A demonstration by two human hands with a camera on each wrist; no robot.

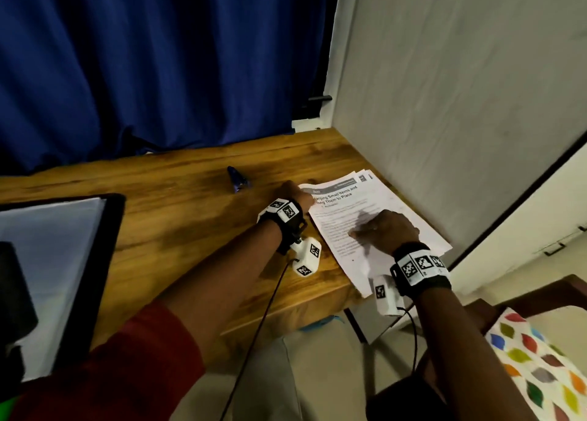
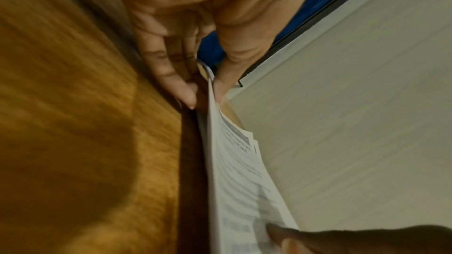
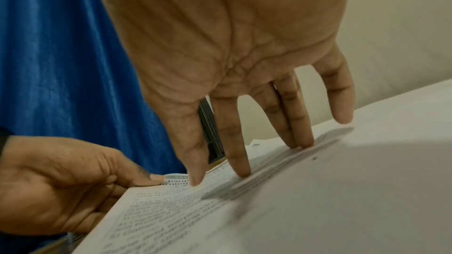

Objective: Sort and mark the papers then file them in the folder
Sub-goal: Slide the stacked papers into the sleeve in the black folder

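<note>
1. Well, the papers [image 1: 374,217] lie in a loose, fanned stack at the right end of the desk [image 1: 178,217], close against the wall [image 1: 444,103].
2. The left hand [image 1: 295,195] pinches the stack's far left corner between thumb and fingers, lifting that edge slightly.
3. The right hand [image 1: 386,228] is spread flat-fingered, fingertips [image 3: 240,171] pressing the top sheet down.
4. I'd judge these sheets light, limp and slippery on each other (the fanned corners suggest it); a corner pinch with the other hand pinning the rest looks sensible.
5. The folder [image 1: 57,274] lies open at the left, well apart.
6. A blue pen [image 1: 236,181] rests on the desk beyond the left hand, untouched.
</note>
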